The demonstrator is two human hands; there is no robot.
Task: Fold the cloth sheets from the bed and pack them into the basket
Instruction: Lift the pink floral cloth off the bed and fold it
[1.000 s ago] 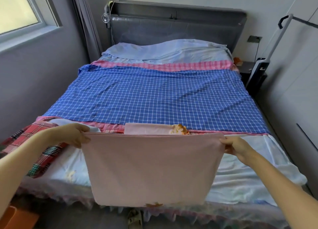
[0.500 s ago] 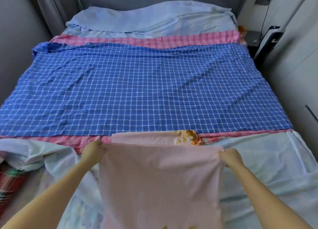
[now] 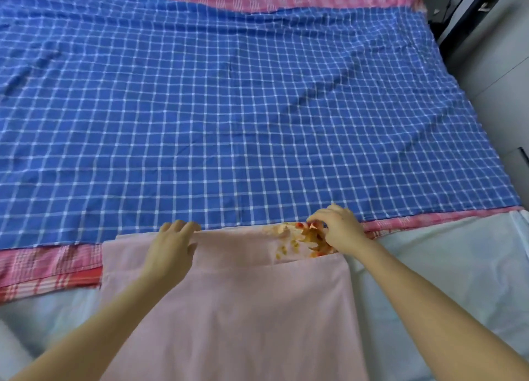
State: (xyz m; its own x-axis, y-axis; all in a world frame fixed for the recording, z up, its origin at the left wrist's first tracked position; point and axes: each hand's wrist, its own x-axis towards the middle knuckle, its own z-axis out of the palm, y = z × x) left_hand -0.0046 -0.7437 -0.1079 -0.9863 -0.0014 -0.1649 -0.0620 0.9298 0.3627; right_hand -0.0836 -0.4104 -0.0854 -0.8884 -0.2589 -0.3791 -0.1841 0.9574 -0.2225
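Lengthwise, pink cloth (image 3: 243, 317) runs toward blue sheet (image 3: 229, 109).

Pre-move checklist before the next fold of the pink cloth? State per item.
1. Pink cloth lying on the bed: ok.
2. Left hand resting flat on its far edge: ok.
3. Right hand pinching the orange-printed corner: ok.
4. Top layer's edge lined up with the layer beneath: not ok, it sits short of it.
5. Blue checked sheet clear of the fold: ok.
6. Basket within reach: cannot tell, out of view.
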